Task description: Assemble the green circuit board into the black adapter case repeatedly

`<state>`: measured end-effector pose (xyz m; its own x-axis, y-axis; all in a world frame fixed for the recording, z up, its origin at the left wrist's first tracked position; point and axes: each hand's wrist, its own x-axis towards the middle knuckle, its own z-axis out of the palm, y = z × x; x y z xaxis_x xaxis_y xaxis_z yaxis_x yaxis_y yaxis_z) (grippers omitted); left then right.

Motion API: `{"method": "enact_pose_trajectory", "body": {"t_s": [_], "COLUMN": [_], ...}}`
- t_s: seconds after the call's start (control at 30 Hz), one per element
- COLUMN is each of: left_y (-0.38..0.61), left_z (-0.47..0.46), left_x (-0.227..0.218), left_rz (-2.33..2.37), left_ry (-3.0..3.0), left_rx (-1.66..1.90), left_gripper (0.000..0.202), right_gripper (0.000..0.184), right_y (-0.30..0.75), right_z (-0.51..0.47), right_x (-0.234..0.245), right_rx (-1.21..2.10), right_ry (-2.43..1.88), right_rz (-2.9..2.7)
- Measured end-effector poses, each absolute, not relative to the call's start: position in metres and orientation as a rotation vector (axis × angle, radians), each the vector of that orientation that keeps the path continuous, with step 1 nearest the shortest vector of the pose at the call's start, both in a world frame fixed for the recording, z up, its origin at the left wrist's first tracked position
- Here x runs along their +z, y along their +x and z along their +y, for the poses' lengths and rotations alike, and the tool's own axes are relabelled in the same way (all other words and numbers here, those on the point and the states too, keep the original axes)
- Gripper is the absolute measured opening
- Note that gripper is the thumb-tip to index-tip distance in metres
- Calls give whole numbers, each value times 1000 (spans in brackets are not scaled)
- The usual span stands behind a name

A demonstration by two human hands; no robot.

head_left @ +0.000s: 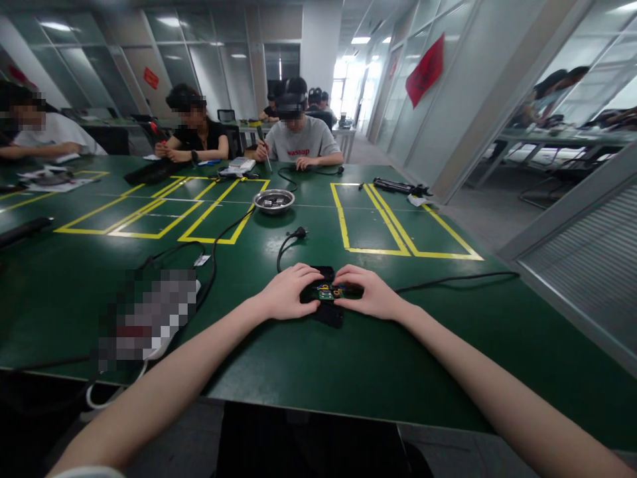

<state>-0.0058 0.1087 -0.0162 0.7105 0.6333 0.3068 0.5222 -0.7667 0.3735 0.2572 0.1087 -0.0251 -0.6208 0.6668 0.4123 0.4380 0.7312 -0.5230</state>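
Note:
My left hand (291, 292) and my right hand (371, 293) face each other over the near part of the green table. Between them is a small green circuit board (326, 295) carrying yellowish coil parts. Fingers and thumbs of both hands curve in and grip it by its two ends. Black casing pieces show around the board; one black piece (328, 315) lies below it, and another (326, 272) shows above. Some of the fingertips' contact is too small to make out. A black cable (458, 280) runs off to the right from beside my right hand.
A power plug (299, 232) on a cable lies ahead of my hands. Farther off stands a metal bowl (273, 201) with small metal parts. Yellow tape (378, 251) marks the green table (279, 372). A blurred-out object (154, 312) lies left. Co-workers sit across; one holds a screwdriver (266, 149).

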Motion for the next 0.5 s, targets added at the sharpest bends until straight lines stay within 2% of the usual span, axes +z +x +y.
{"method": "enact_pose_trajectory", "body": {"t_s": [0.07, 0.2, 0.27, 0.5], "left_y": [-6, -4, -3, 1], "left_z": [108, 107, 107, 107], "left_x": [-16, -16, -16, -20], "left_rz": [911, 929, 942, 1001], "left_ry": [2644, 2636, 2634, 2584], "left_rx": [619, 602, 605, 700], "left_gripper": [47, 52, 52, 33], "right_gripper": [26, 12, 16, 15], "right_y": [268, 283, 283, 264], "right_z": [109, 112, 113, 109], "right_x": [-21, -18, -20, -29], "right_rx": [469, 522, 521, 395], "right_ry": [-851, -915, -932, -960], "right_rz": [-2364, -2393, -2403, -2374]}}
